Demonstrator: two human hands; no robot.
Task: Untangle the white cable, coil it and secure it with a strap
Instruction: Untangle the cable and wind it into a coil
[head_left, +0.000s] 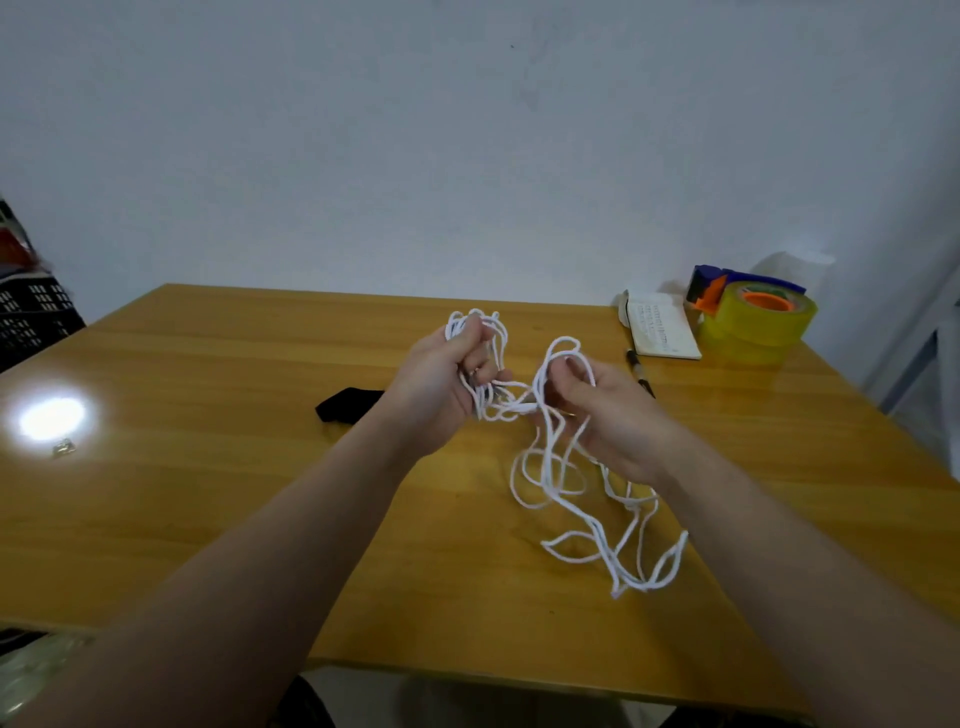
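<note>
The white cable (550, 483) is a loose tangle held above the wooden table (208, 493). My left hand (441, 384) grips a bunch of its loops, which stick out above my fist. My right hand (602, 410) pinches another loop that arches over my fingers. A short knotted stretch runs between the two hands. The rest of the cable hangs from my right hand and trails onto the table toward the front right. A black strap (345, 405) lies flat on the table just left of my left hand.
At the table's back right stand a yellow tape roll in a blue-orange dispenser (753, 322), a small notebook (660, 325) and a pen (640, 371). A small metal clip (63, 448) lies near the left edge. A black crate (31, 312) stands off the table's left.
</note>
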